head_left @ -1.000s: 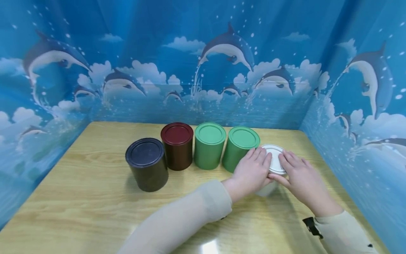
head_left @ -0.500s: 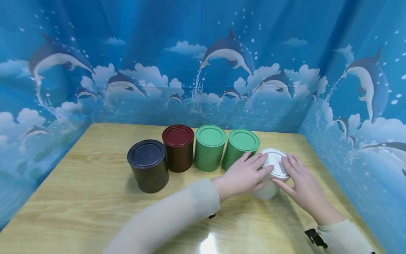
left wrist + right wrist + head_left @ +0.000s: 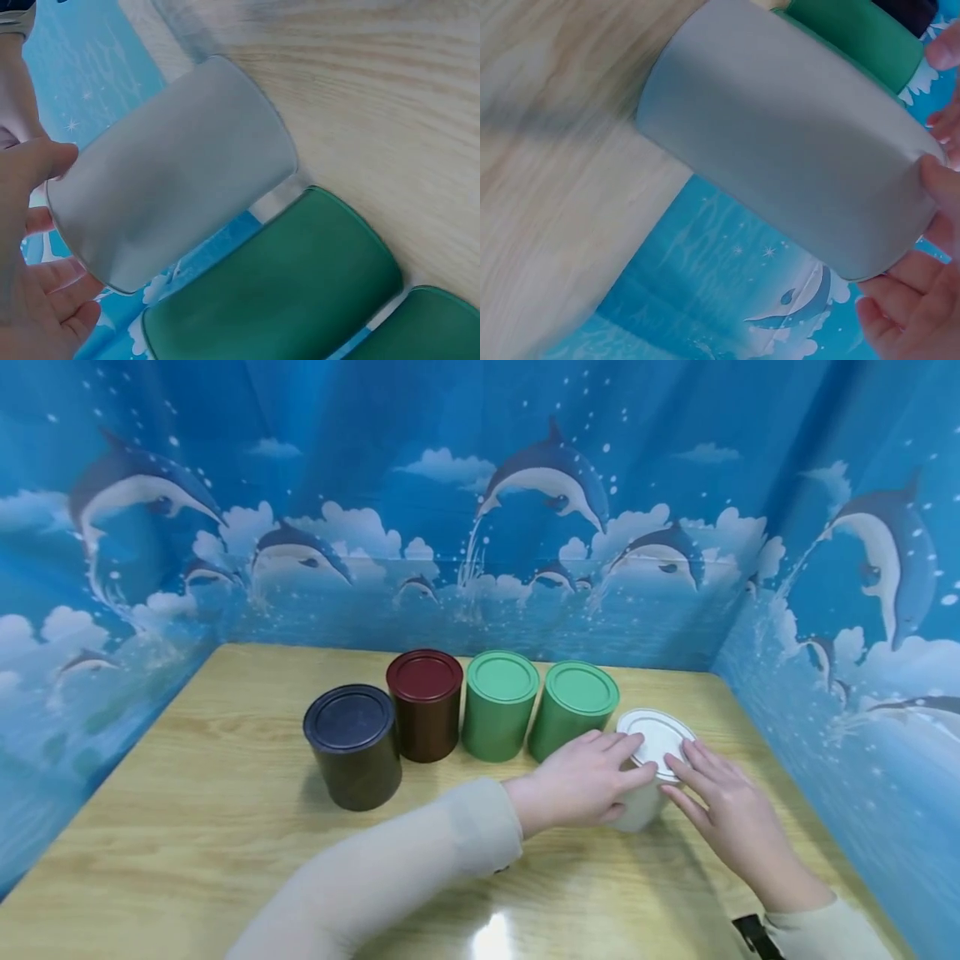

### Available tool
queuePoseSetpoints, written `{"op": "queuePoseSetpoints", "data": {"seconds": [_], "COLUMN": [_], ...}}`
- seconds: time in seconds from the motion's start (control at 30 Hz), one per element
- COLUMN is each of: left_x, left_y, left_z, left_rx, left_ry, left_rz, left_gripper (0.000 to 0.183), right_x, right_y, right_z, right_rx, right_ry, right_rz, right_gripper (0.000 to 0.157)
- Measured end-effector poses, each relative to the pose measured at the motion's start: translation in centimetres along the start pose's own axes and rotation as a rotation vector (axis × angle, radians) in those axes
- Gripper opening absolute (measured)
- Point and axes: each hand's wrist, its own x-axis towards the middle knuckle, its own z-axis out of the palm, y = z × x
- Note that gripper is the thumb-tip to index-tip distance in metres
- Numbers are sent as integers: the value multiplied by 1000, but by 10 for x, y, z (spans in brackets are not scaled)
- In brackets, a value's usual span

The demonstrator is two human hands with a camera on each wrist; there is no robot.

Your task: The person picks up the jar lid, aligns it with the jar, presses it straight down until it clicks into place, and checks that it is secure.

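Observation:
A white lidded canister (image 3: 640,806) stands upright at the right end of a row of canisters. On its left side, my left hand (image 3: 581,781) holds the rim, fingertips over the lid (image 3: 658,739) and thumb lower. The right hand (image 3: 731,814) holds the opposite side of the rim, its thumb against the canister wall in the right wrist view. In both wrist views the canister looks grey, and the hands meet it only near its top. Close beside the left hand stands a green canister (image 3: 576,702), partly covered by it.
Leftward stand another green canister (image 3: 498,718), a dark red one (image 3: 425,718) and a black one (image 3: 352,760) slightly nearer. They share a wooden table (image 3: 187,827). A blue dolphin-print curtain (image 3: 375,585) closes the back and sides.
Both hands lay flat across the lid; they have drawn apart to its left and right edges, thumbs lower. More of the lid shows. The canisters have not visibly moved on the table.

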Motion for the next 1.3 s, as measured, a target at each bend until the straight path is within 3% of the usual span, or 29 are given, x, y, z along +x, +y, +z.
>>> {"op": "queuePoseSetpoints", "data": {"seconds": [0.23,0.5,0.6,0.73,0.8,1.17,1.3], "left_x": [5,9,10,10,10,18,22], "left_y": [4,1,0,0,-1,-11,-10], "left_z": [-5,-5,-4,0,1,-6,-7], "left_rx": [13,-19,-28,-16,-25,-31,-77], "left_ry": [-11,-26,-56,-134,-167,-302,-355], "left_rz": [-13,-21,-31,-39,-36,26,20], "left_gripper": [54,52,51,65,73,80,78], "right_x": [3,5,6,9,10,13,13], "right_y": [3,6,9,10,10,13,15], "right_z": [-1,-9,-14,-15,-14,-11,-12], "right_rx": [-72,-93,-57,6,24,33,29], "right_ry": [54,-13,-142,-368,-418,-428,-422], "right_rz": [-95,-52,17,111,134,126,104], "right_gripper": [65,65,58,71,72,68,69]}}
